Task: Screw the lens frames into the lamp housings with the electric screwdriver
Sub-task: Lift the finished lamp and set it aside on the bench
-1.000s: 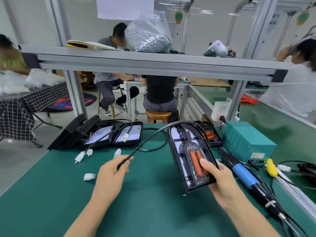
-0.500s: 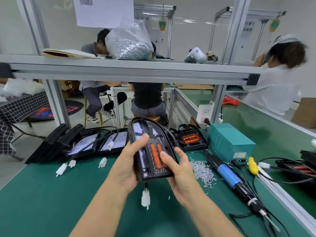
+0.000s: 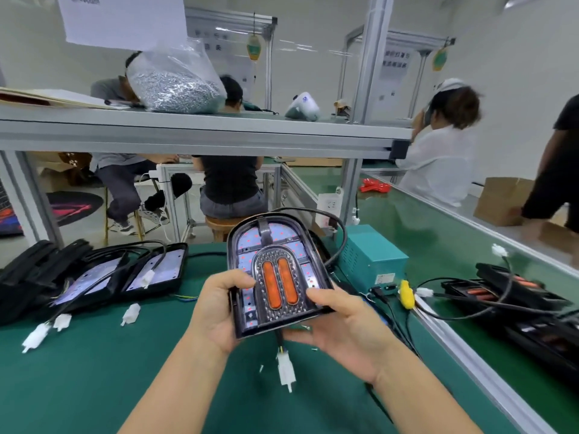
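Lamp housing [image 3: 275, 274]: black, arched, with lens frame [image 3: 279, 281] and two orange lenses seated in it; held tilted above the green bench mat [image 3: 94, 371], centre near. Left hand [image 3: 219, 311]: curled round the housing's left edge, thumb laid on top. Right hand [image 3: 341, 324]: cupped under the lower right corner, thumb pressed on the face. White connector [image 3: 285, 369]: hung on a cable below the housing. Further lamp housings [image 3: 150, 274]: laid at far left. Teal power box [image 3: 372, 261]: set just right of the held housing.
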A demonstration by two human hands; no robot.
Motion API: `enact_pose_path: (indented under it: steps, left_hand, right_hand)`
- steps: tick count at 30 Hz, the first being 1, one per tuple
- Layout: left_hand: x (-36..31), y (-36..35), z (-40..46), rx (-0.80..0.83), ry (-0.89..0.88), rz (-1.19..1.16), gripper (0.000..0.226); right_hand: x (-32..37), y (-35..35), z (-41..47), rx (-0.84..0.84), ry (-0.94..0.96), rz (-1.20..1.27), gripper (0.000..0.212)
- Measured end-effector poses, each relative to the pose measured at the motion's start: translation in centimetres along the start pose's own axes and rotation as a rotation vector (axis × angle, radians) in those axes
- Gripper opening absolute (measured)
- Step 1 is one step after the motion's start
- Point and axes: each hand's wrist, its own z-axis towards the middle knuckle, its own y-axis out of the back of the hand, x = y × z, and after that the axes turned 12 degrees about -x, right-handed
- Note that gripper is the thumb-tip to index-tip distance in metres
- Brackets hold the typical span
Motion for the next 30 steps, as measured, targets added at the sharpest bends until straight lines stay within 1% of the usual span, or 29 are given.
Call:
enact_pose_path:
  steps: [2, 6, 13, 15, 17, 20, 22, 26, 29, 30]
  left_hand:
    - [0.5, -1.5, 0.9, 0.004, 0.028, 0.033, 0.048]
    - [2.0, -4.1, 2.8, 0.04, 0.084, 0.073, 0.04]
    - [5.3, -9.3, 5.4, 0.11, 0.16, 0.167, 0.033]
    - [6.3, -11.1, 6.1, 0.12, 0.141, 0.208, 0.03]
    - [7.6, -12.9, 6.8, 0.127, 0.08, 0.266, 0.036]
    - [10.2, -15.3, 7.1, 0.159, 0.011, 0.378, 0.037]
    - [12.0, -16.6, 7.0, 0.188, 0.026, 0.374, 0.036]
    - [15.0, -19.6, 7.2, 0.262, 0.076, 0.287, 0.023]
    - [17.0, -22.4, 7.4, 0.282, 0.094, 0.28, 0.011]
    - [17.7, -23.2, 7.5, 0.279, 0.088, 0.297, 0.012]
  right_hand:
    - [0.7, 1.2, -0.5, -0.05, 0.025, -0.018, 0.055]
    - [1.5, 3.3, -1.6, -0.221, 0.107, -0.037, 0.053]
    - [3.3, 6.8, -4.5, -0.4, 0.3, -0.025, 0.051]
    - [4.0, 8.1, -5.4, -0.463, 0.328, -0.014, 0.053]
    - [4.7, 9.4, -6.3, -0.526, 0.361, -0.005, 0.055]
    - [6.1, 11.4, -8.0, -0.607, 0.429, 0.006, 0.05]
    - [6.9, 12.8, -9.0, -0.673, 0.466, 0.014, 0.045]
    - [8.5, 15.5, -10.8, -0.776, 0.53, 0.015, 0.028]
    - [9.9, 17.1, -11.9, -0.862, 0.585, 0.032, 0.027]
    - [10.4, 17.7, -12.2, -0.898, 0.608, 0.047, 0.028]
